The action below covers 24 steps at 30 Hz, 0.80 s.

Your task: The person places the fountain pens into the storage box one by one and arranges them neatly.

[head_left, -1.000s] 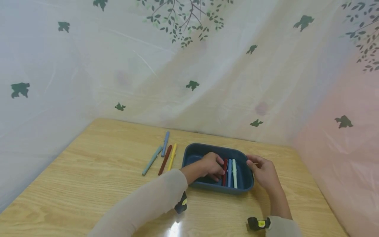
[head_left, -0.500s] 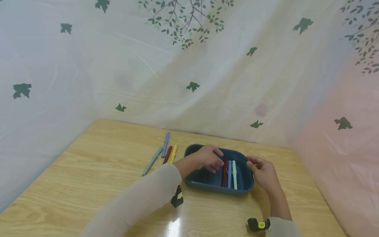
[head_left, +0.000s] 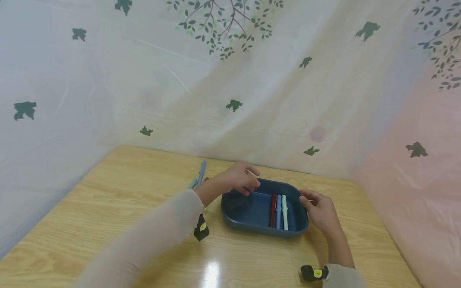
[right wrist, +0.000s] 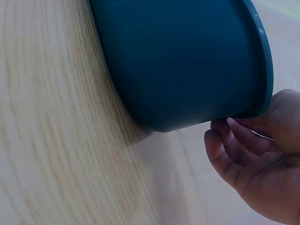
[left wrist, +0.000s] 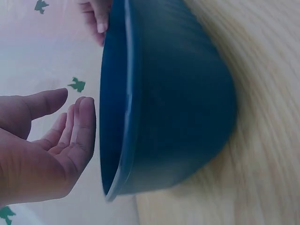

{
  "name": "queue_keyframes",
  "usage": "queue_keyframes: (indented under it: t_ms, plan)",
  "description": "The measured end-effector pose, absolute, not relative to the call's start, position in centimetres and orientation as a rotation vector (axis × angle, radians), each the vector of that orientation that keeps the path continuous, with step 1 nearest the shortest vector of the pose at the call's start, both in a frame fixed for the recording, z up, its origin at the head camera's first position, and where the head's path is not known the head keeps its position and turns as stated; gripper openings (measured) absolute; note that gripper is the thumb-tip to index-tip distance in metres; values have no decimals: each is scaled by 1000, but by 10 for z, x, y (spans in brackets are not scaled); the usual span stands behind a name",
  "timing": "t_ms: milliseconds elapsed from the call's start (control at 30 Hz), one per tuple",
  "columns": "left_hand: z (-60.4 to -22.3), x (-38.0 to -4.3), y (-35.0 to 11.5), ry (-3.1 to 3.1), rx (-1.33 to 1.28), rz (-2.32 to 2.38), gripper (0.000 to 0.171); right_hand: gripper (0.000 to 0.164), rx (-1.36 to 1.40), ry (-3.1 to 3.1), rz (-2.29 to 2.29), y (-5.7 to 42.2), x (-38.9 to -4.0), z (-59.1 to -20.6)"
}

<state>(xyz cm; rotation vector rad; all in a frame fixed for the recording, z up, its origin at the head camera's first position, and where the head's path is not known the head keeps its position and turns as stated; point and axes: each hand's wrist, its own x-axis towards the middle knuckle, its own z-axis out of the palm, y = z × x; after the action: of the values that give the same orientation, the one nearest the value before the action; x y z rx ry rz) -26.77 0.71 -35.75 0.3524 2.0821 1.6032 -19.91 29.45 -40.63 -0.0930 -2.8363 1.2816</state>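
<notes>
Where the blue box curves, the right hand grips it.

Light wood-grain table with a rounded far-left corner, bright glare near its front, a deep dark blue bin standing upright right of centre, to its left a blue pen, a mostly hidden green pen, slivers of red and yellow.

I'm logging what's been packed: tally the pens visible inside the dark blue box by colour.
Dark red pen: 1
Light blue pen: 1
Pale green pen: 1
Total in the dark blue box: 3
</notes>
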Motion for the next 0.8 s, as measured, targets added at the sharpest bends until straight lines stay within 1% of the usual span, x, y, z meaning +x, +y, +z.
queue_keyframes:
  t_ms: [333, 800]
  plan:
    - [-344, -272, -33, 2199, 375, 1496, 37, 38, -86, -2839, 1269, 295, -200, -407]
    - [-349, -275, -84, 2252, 318, 1449, 37, 37, -107, -2848, 1274, 294, -199, -406]
